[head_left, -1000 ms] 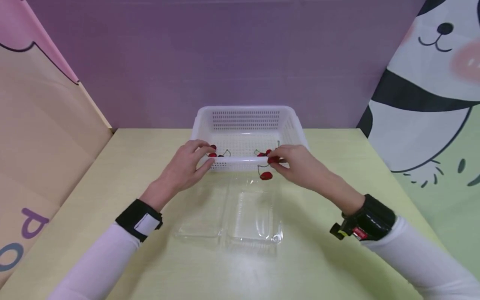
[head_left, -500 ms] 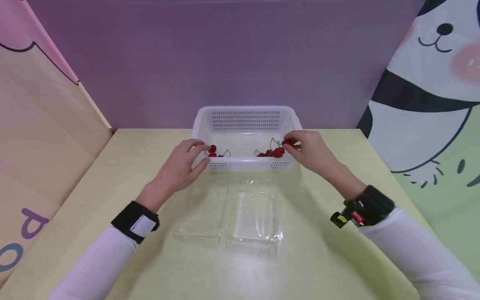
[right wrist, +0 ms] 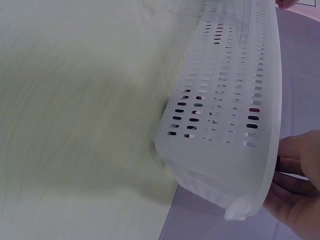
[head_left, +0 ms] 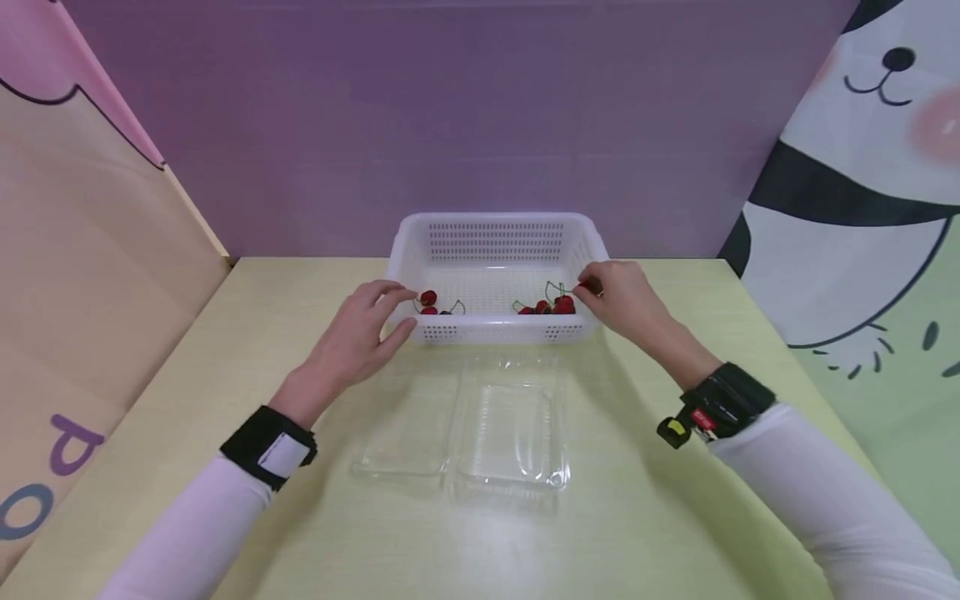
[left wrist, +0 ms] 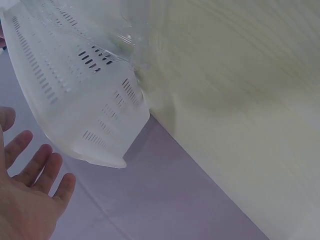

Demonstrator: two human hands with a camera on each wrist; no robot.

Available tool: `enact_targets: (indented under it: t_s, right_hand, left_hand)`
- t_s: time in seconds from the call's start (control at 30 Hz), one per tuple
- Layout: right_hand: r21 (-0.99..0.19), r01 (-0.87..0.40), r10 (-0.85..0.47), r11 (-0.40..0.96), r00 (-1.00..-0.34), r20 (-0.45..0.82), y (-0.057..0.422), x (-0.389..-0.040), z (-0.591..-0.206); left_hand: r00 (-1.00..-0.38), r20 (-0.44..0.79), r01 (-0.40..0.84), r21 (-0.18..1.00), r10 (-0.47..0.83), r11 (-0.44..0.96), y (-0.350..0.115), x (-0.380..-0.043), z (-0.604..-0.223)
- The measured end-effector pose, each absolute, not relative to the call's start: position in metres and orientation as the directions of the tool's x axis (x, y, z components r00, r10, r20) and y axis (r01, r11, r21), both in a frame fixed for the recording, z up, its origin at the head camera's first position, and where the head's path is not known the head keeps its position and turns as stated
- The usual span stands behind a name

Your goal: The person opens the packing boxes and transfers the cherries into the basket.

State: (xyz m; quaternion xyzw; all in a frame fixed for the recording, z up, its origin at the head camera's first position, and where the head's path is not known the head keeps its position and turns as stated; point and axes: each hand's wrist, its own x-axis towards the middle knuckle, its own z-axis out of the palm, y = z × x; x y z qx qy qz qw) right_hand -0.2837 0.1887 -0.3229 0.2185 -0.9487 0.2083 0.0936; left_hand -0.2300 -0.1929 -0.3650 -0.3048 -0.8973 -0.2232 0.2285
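My left hand (head_left: 351, 340) hovers at the near left corner of the white basket (head_left: 495, 329), its fingers apart and holding nothing. In the left wrist view the fingers (left wrist: 46, 172) spread beside the basket's rim. A few dark red cherries (head_left: 428, 297) lie inside, just past those fingertips. Over the right end of the basket, my right hand (head_left: 626, 302) pinches a cherry (head_left: 590, 288), mostly covered by the fingers. Several more cherries with green stems (head_left: 564, 305) are piled right beside it. From the right wrist, the basket wall hides the fingertips.
A clear plastic clamshell box (head_left: 510, 429) lies opened flat on the pale wooden table (head_left: 300, 533), in front of the basket. Behind the basket rises a purple backdrop (head_left: 480, 125). Printed panels stand on both sides, one with a panda (head_left: 847, 167).
A pair of stem-joined cherries, earlier held over the near rim, is now back in the basket's right end. My right hand moved right and away from me; the left drew back slightly.
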Motion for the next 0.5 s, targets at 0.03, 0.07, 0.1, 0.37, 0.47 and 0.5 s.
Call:
enact_targets:
  t_s: [0.03, 0.07, 0.1, 0.37, 0.47, 0.5]
  right_hand:
    - [-0.352, -0.446, -0.371, 0.823, -0.891, 0.262, 0.19, -0.284, -0.324]
    - [-0.349, -0.44, -0.368, 0.827, -0.895, 0.254, 0.191, -0.283, -0.324]
    - [-0.345, -0.433, -0.364, 0.832, -0.898, 0.249, 0.191, -0.283, -0.325]
    - [-0.317, -0.45, -0.371, 0.835, -0.886, 0.279, 0.196, -0.283, -0.323]
    - [-0.296, -0.457, -0.366, 0.839, -0.876, 0.314, 0.199, -0.282, -0.321]
    - [-0.293, -0.459, -0.363, 0.839, -0.872, 0.327, 0.2, -0.282, -0.32]
  left_hand:
    - [-0.709, 0.547, 0.651, 0.263, 0.446, 0.712, -0.193, -0.23, -0.366]
    - [-0.708, 0.547, 0.652, 0.265, 0.447, 0.71, -0.193, -0.23, -0.366]
    - [-0.706, 0.548, 0.655, 0.266, 0.448, 0.708, -0.193, -0.23, -0.366]
    - [-0.694, 0.565, 0.663, 0.259, 0.446, 0.703, -0.195, -0.23, -0.366]
    - [-0.699, 0.563, 0.657, 0.262, 0.441, 0.706, -0.196, -0.229, -0.366]
    - [-0.701, 0.563, 0.655, 0.265, 0.438, 0.708, -0.196, -0.229, -0.366]
